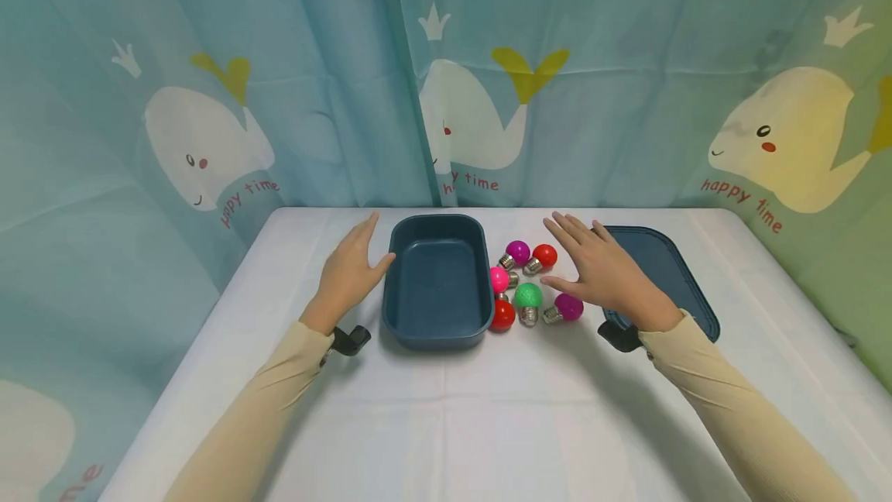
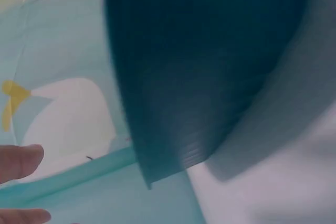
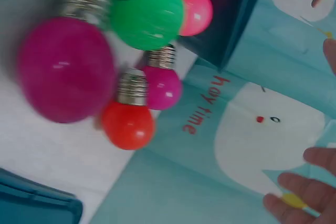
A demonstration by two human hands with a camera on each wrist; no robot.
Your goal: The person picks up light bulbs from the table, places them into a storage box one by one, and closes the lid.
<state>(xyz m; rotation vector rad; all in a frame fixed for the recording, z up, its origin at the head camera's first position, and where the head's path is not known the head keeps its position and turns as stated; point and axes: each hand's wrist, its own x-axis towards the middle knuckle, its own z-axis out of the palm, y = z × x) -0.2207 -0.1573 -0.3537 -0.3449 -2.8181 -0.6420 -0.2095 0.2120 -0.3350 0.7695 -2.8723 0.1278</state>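
A dark blue rectangular bin point(image 1: 439, 335) stands on the white table, its inside bare. My left hand point(image 1: 348, 269) hovers at its left side, fingers straight and thumb apart, holding nothing. To the bin's right lies a cluster of coloured light bulbs: a green bulb point(image 1: 528, 296), a pink bulb point(image 1: 499, 279), two red ones and two purple ones, each with a silver screw base. Above the right side of this group my right hand point(image 1: 599, 266) is spread with nothing in it. In the right wrist view the near purple bulb point(image 3: 65, 69) looks large.
A flat dark blue lid point(image 1: 686, 293) lies on the right of the table, partly under my right hand and wrist. Behind the table's back edge hangs a curtain point(image 1: 334, 99) with whale prints. White cloth point(image 1: 446, 424) covers the table in front of the bin.
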